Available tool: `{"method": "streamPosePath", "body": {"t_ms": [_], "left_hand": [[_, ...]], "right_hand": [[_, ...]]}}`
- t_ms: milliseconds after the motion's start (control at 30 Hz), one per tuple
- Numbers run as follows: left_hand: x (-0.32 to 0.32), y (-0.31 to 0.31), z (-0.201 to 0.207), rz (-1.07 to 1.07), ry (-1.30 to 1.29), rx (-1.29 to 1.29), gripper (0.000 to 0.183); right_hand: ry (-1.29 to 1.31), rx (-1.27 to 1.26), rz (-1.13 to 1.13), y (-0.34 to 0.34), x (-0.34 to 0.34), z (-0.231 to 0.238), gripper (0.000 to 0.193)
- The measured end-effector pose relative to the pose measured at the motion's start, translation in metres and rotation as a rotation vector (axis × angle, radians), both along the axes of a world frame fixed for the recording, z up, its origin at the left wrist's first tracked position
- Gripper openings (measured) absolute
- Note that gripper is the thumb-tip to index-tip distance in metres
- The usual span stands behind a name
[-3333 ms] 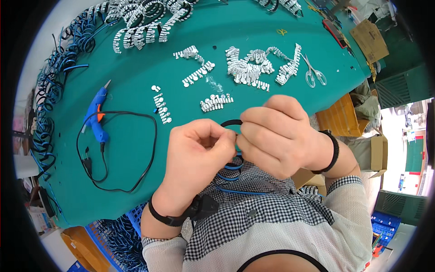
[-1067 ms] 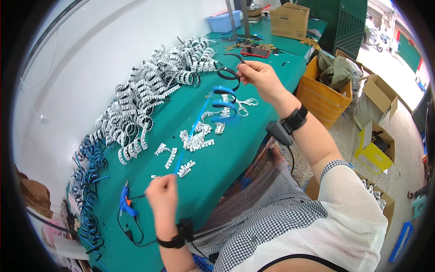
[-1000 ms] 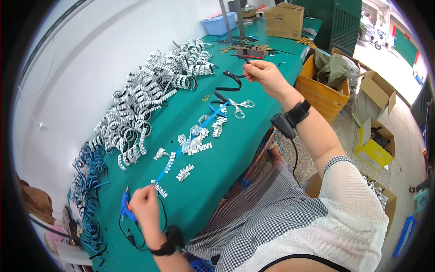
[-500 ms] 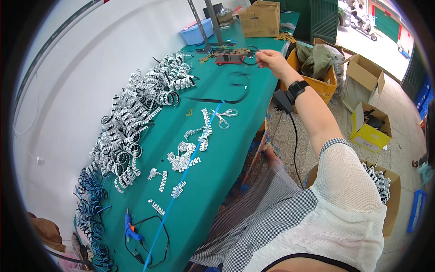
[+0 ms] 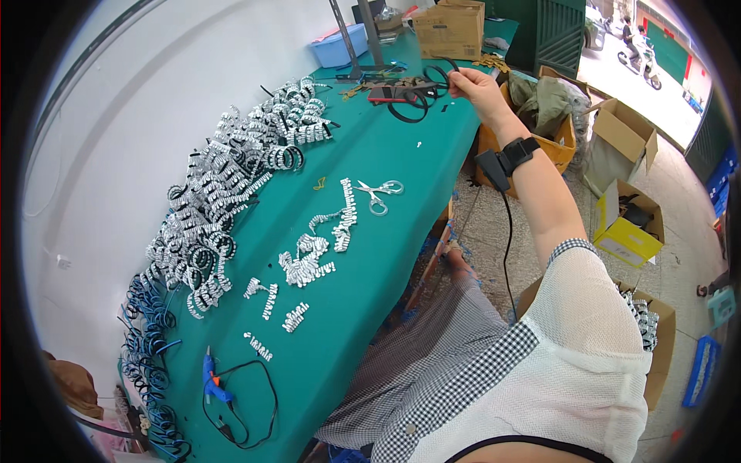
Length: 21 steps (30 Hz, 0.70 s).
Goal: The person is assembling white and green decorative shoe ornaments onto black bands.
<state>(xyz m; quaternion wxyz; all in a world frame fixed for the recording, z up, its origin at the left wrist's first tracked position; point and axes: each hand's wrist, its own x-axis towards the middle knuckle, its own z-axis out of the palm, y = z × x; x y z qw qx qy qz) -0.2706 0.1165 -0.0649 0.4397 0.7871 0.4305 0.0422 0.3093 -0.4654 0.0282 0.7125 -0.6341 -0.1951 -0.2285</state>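
Drawn in from its wide sweep, the black curled strip (image 5: 407, 121) now loops over the far right of the worktop (image 5: 401, 162), and it's the right hand (image 5: 477, 86) with fingers pinched on it! Left hand's out of shot, its fingers impossible to tell. Nearer, scissors (image 5: 376, 190) lie spread beside white beaded pieces (image 5: 349, 202).

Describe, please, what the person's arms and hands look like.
The right hand is ungloved. Its wrist wears a black strap with a dark boxy device, from which a black cable runs. The short sleeve is white knit with a black-and-white checked cuff. The left hand is out of view.
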Motion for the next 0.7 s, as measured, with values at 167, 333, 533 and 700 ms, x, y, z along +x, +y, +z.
{"method": "streamPosePath", "body": {"t_ms": [167, 333, 533, 700], "left_hand": [[-0.022, -0.025, -0.027, 0.068, 0.094, -0.222, 0.034], [0.015, -0.075, 0.017, -0.021, 0.141, -0.207, 0.021], [0.160, -0.089, 0.050, -0.460, -0.518, 0.142, 0.008], [0.278, -0.165, 0.073, -0.474, -0.790, -0.365, 0.013]], "right_hand": [[-0.044, -0.189, 0.178, 0.052, -0.047, 0.023, 0.020], [0.008, -0.345, 0.463, 0.098, -0.102, 0.023, 0.014], [-0.299, -0.573, 0.743, 0.157, -0.139, 0.007, 0.012], [-0.413, -0.555, 0.882, 0.202, -0.155, -0.022, 0.015]]}}
